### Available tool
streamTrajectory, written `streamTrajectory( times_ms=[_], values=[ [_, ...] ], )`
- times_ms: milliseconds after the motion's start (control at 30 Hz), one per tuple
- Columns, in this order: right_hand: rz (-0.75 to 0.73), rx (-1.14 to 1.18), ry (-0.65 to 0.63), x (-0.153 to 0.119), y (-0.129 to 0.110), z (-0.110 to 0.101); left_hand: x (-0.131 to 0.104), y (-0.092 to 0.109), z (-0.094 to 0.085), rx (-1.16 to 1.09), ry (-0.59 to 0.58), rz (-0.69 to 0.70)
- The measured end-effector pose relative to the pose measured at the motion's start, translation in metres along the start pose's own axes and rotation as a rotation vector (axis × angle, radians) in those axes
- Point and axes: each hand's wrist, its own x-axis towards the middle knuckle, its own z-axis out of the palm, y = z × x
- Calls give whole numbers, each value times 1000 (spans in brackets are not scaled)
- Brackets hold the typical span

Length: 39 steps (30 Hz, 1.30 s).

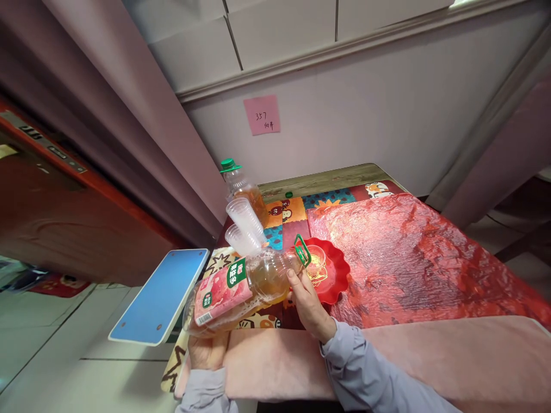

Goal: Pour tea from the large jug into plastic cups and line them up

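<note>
A large clear bottle of amber drink [264, 278] with a pink label lies tilted across both hands, its neck toward the right. My left hand [209, 349] is under the bottle's base end; its fingers are mostly hidden behind it. My right hand [309, 301] is closed around the neck, below the green handle ring [302, 250]. The bottle's mouth is over a red scalloped tray [340, 281], where a clear plastic cup [317, 256] appears to stand. Just behind the bottle are stacks of clear plastic cups [246, 221], leaning to the left.
A second bottle [253, 201] with a green cap stands at the back left. A loose green cap [288, 195] lies near the table's back edge. Red plastic sheeting [408, 258] covers the right side. A blue stool [161, 295] stands at left; a pink note [262, 115] is on the wall.
</note>
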Motion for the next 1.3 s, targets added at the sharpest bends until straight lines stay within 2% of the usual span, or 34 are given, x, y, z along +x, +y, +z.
streamTrajectory(
  times_ms=[133,333,533,600,767,967,1100,1300],
  values=[
    [13,25,-20,1,2,0,-5,-4,0,-26,-2,32],
    [46,97,-23,2,4,1,-2,-6,-2,-302,-205,-19],
    [76,101,27,-1,-6,4,3,-5,-7,-369,-346,-10],
    [62,103,35,-1,-9,5,1,-5,-6,-350,-324,22],
    [85,141,27,0,-9,6,-3,-5,-4,-212,-177,27],
    [110,209,4,1,-8,7,0,-4,-6,-240,-204,67],
    [118,209,0,0,-7,7,-6,1,9,-165,-105,38],
    [95,198,24,1,-5,7,-15,3,33,-82,-21,87]
  ],
)
